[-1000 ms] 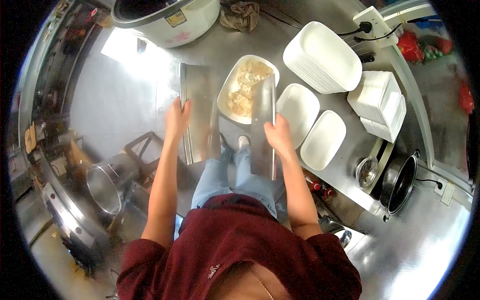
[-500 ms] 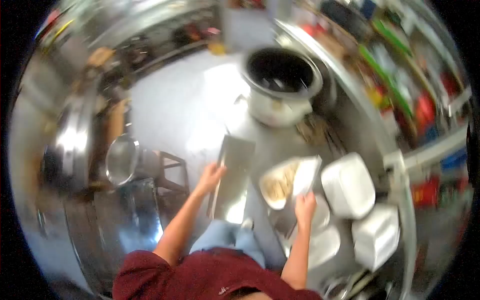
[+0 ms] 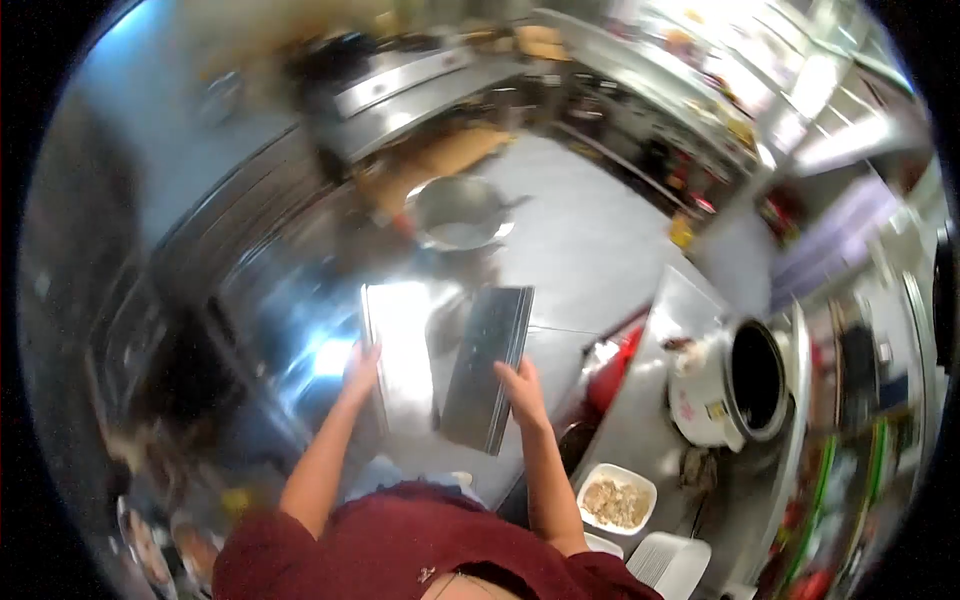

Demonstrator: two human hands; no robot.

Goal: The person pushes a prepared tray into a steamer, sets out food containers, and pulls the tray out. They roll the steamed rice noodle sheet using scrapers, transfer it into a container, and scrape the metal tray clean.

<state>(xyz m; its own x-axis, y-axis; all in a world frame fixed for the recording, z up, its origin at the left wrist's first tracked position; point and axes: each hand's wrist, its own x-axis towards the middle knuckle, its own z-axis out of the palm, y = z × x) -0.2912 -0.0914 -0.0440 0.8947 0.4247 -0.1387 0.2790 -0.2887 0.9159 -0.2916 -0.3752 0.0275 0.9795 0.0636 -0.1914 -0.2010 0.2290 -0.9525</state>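
My left hand (image 3: 362,372) is closed on the outer edge of a flat rectangular metal panel (image 3: 402,350), which shines with white glare. In my right hand (image 3: 522,392) is a second metal panel (image 3: 482,375), darker, with a ridged long edge; the thumb lies over its face. Both panels are held up side by side in front of my body, a narrow gap between them. What exactly the panels belong to cannot be made out. Below them a shiny metal worktop (image 3: 290,330) stretches to the left.
A large metal bowl (image 3: 458,212) stands beyond the panels. On the counter at right are a big white pot with a dark inside (image 3: 700,395), a white container of pale food (image 3: 617,500) and a white ribbed container (image 3: 672,562). Shelves with green edges (image 3: 825,490) line the right.
My view has swung left, away from the side counter toward the metal worktop. My right hand has moved from above the food container to beside my left, and both panels are now in front.
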